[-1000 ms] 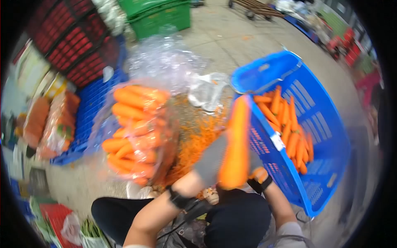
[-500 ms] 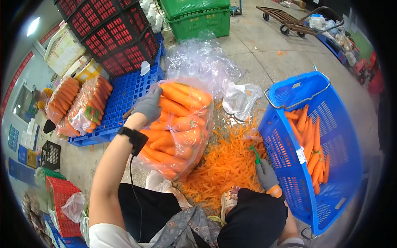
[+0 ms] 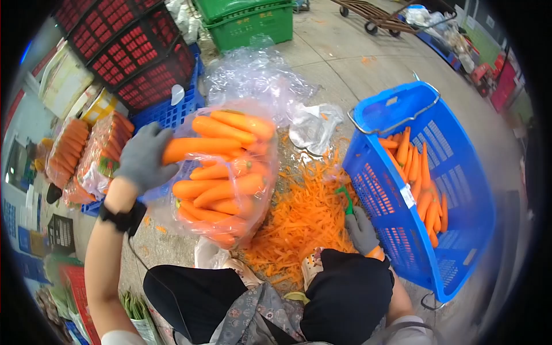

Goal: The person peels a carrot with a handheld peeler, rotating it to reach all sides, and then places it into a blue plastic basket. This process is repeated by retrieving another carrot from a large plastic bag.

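My left hand (image 3: 145, 160), in a grey glove, has its thumb and fingers round the end of a thick carrot (image 3: 201, 148). That carrot lies across the mouth of a clear plastic bag (image 3: 261, 198) filled with carrots. My right hand (image 3: 362, 231), also gloved in grey, grips a green-handled peeler (image 3: 348, 200); its blade is hard to make out. It is low beside a heap of orange peelings (image 3: 305, 215) and close to the wall of a blue basket (image 3: 374, 195). Inside the basket lie several carrots (image 3: 422, 184).
Crumpled clear plastic (image 3: 259, 77) and a white bag (image 3: 316, 127) lie on the floor ahead. Black crates (image 3: 138, 52) are stacked on a blue pallet (image 3: 172, 115) at the left, near bagged carrots (image 3: 103, 149). A green crate (image 3: 247, 26) and a trolley (image 3: 374, 14) stand farther back.
My left hand has moved left from the top of the bag, drawing a carrot toward the opening. My right hand stays low with the peeler. The whole view has shifted slightly.
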Available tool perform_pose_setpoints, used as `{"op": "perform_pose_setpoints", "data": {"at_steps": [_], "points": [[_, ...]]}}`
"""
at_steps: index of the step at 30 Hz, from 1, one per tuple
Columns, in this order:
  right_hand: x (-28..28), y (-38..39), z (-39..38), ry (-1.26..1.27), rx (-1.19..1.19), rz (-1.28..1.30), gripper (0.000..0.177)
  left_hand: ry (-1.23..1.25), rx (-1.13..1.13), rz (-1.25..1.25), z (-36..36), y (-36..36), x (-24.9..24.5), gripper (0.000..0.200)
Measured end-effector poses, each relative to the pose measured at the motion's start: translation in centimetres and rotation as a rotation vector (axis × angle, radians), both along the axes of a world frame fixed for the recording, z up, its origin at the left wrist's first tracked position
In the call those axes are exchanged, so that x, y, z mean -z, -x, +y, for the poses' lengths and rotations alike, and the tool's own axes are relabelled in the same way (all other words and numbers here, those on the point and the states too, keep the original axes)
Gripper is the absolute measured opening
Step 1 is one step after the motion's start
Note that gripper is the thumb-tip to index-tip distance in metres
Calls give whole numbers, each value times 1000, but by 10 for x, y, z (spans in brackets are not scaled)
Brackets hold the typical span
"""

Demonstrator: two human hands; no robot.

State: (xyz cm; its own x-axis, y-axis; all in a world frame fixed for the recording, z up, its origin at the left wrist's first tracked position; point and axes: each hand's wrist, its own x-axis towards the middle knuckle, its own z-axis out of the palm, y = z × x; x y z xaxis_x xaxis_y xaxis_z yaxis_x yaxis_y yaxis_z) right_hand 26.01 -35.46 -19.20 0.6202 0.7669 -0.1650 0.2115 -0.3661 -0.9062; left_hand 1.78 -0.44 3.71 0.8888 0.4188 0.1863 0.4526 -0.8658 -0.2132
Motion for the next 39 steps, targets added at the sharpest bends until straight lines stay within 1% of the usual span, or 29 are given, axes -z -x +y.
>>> {"op": "perform_pose_setpoints", "data": {"at_steps": [1,2,3,4,5,6,7,8,9,12,13,14,15,17,18,19,21,22,26,27,29,31,32,33,34,35,36,38,39], "points": [[-5,-2,-2,-85,74,164,21,121,-86,-72,-16,7,-5,51],[-17,0,-2,-177,87,229,20,385,-1,-246,-27,11,-1,57],[-26,0,-2,-167,123,229,20,974,-59,-432,-43,9,7,64],[-34,-1,-2,-199,96,219,21,1257,-97,-670,-63,8,26,67],[-43,-3,-3,-232,63,210,21,1736,-99,-760,-97,-13,28,71],[-54,-3,-3,-228,80,213,21,2090,-135,-844,-113,-19,55,70],[-68,-2,-3,-282,77,280,22,2197,-115,-998,-153,-49,60,68],[-79,-2,-4,-335,68,348,22,2259,-87,-806,-164,-63,80,68],[-85,-2,-7,-329,68,358,22,2335,96,-687,-176,-83,99,65],[-84,-16,-18,-248,-48,-2,24,2455,114,-539,-207,-134,158,58],[-80,-18,-22,-236,-44,-6,24,2550,-65,-691,-219,-150,175,55],[-78,-21,-27,-216,-82,-163,24,2636,-255,-838,-227,-162,186,53],[-76,-24,-34,-191,-121,-321,25,2659,-251,-828,-229,-165,193,53],[-79,-25,-43,-98,-153,-269,24,2621,-93,-818,-225,-163,205,54],[-72,-27,-47,-93,-235,-322,24,2733,-32,-778,-221,-161,218,57],[-65,-27,-50,-93,-318,-370,24,2742,-45,-776,-224,-160,220,57],[-57,-23,-48,-103,-333,-428,24,2674,-272,-753,-230,-156,220,56],[-53,-21,-46,-88,-363,-473,24,2726,-312,-783,-231,-156,220,56],[-47,-23,-41,-50,-433,-552,22,2661,-396,-770,-229,-151,214,55],[-43,-27,-35,-47,-433,-546,22,2630,-377,-668,-226,-147,216,55],[-28,-44,-14,-92,-219,-621,24,2597,-373,-558,-228,-140,219,55],[-13,-74,15,-155,35,-716,23,2751,-366,-621,-230,-135,212,55],[-9,-77,17,-162,33,-716,23,2741,-447,-710,-234,-134,204,52],[-6,-80,19,-173,53,-675,23,2733,-446,-716,-231,-132,206,52],[-5,-82,23,-186,68,-634,22,2827,-410,-797,-225,-130,211,51],[-10,-72,20,-191,-20,-558,22,2917,-371,-895,-221,-127,211,49],[-19,-54,10,-192,-111,-477,22,2782,-495,-1063,-218,-131,211,49],[-33,-23,-8,-106,-363,-483,23,2728,-532,-1092,-211,-133,213,50],[-31,-13,-13,-105,-368,-478,23,2688,-563,-1086,-210,-132,216,51]]}}
